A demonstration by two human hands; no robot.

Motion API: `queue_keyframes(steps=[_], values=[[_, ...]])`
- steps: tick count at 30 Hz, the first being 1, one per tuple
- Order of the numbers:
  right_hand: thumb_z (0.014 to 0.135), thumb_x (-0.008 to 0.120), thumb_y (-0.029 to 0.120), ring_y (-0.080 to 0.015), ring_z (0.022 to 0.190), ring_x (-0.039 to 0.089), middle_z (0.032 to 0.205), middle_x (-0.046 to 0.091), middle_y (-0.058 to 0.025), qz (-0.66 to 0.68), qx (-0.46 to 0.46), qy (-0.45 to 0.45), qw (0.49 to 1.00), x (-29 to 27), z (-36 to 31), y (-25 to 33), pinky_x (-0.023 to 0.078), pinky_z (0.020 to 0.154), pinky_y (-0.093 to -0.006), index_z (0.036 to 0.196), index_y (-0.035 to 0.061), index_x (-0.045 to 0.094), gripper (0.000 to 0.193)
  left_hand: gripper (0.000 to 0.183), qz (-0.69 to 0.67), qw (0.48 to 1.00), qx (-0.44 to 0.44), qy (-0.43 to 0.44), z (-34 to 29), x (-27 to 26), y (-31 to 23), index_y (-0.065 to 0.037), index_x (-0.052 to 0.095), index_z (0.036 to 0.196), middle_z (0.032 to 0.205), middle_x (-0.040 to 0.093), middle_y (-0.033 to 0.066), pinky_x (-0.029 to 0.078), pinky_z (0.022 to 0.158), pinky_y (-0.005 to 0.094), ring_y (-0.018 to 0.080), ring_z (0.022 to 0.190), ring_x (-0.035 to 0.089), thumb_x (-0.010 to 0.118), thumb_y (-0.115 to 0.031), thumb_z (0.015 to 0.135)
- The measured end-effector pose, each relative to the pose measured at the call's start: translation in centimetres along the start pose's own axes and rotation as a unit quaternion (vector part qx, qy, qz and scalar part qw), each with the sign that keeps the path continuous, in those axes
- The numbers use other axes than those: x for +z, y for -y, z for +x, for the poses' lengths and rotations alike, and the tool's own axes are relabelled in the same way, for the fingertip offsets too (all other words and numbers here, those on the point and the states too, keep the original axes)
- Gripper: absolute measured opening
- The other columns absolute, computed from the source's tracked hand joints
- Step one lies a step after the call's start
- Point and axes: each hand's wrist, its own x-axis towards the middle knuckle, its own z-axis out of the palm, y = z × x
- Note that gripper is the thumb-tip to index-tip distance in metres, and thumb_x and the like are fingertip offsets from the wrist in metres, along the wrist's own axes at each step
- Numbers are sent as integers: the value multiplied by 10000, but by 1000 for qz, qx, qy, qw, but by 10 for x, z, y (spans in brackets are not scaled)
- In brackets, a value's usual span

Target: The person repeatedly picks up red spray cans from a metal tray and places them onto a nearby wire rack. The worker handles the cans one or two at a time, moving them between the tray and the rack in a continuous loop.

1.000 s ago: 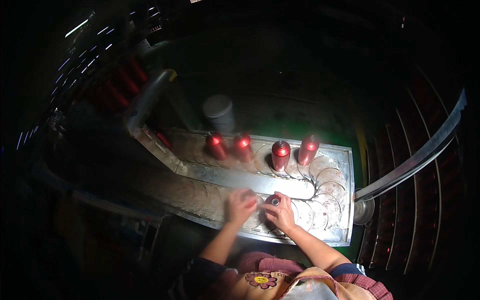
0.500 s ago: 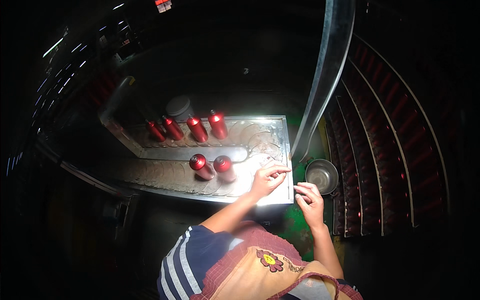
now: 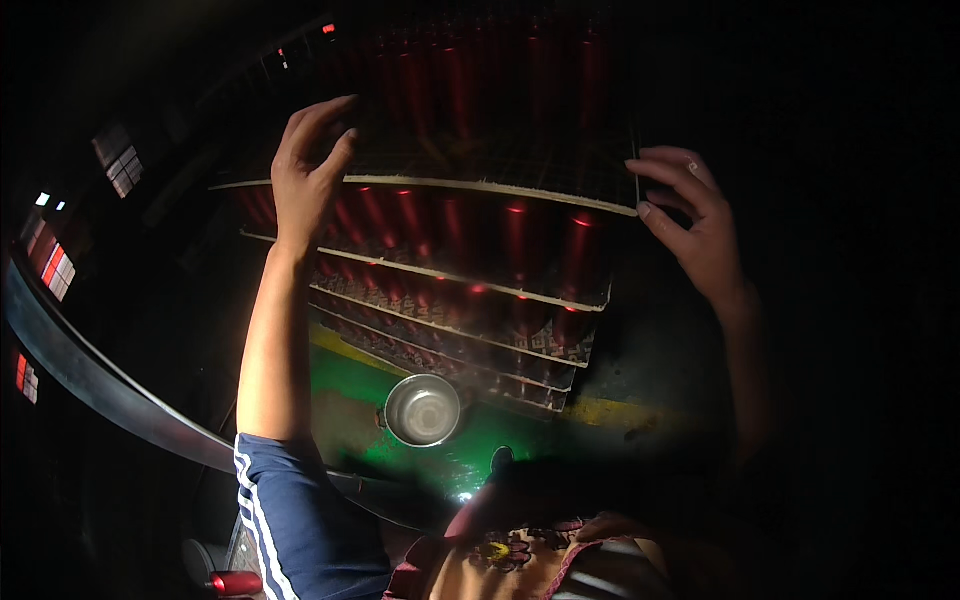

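A stack of thin pale-edged boards (image 3: 490,187) stands in front of me, with rows of red metal bottles (image 3: 518,235) between the layers. More red bottles (image 3: 455,90) stand dimly lit on the top board. My left hand (image 3: 303,180) is raised by the board's left part, fingers curved and thumb apart, with nothing seen in it. At the board's right end is my right hand (image 3: 690,205), wearing a ring. Its thumb and fingers are spread around the corner; whether they touch it is hard to see in the dark.
On the green floor (image 3: 345,385) below the stack sits a round metal pot (image 3: 423,411). A curved metal bar (image 3: 120,390) sweeps along the left side. Another red bottle (image 3: 236,583) shows at the lower left edge. Much of the surroundings is dark.
The view has swung right, from the lit conveyor with red bottles to the stack of boards. Both hands have left the conveyor's end, risen and spread wide apart.
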Motion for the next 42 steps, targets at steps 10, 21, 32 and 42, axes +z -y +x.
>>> queue_keyframes(steps=[10,21,32,42], values=[[861,715,462,-394,1287,478,1335,523,-201,-315,202,67,925,23,277,-166,435,1065,-474,1318,295,622,495,580,202,943,-88,247,163,176,113,-261,563,1365,1402,455,207,493,999,497,415,1315,423,702,-464,840],[902,705,260,-348,1296,470,1423,403,-142,-229,37,-125,965,25,157,-171,483,1030,-481,1309,240,614,417,470,99,990,93,-41,79,139,90,-178,706,1155,1200,582,142,475,956,405,331,1114,566,844,-213,707],[941,560,463,-354,1296,486,1509,371,-227,458,-17,-116,881,73,-9,-78,543,981,-495,1464,142,402,634,639,-181,885,-279,-327,-125,-19,10,-35,460,1420,1259,606,104,475,1021,373,219,1156,583,718,-133,843],[948,594,303,-250,1157,599,1281,605,-177,731,504,19,460,326,-67,-35,492,1006,-434,1369,24,502,514,425,-508,523,-575,-371,-356,-18,123,-128,572,1293,1196,646,89,567,891,460,248,1075,634,616,-371,948]])
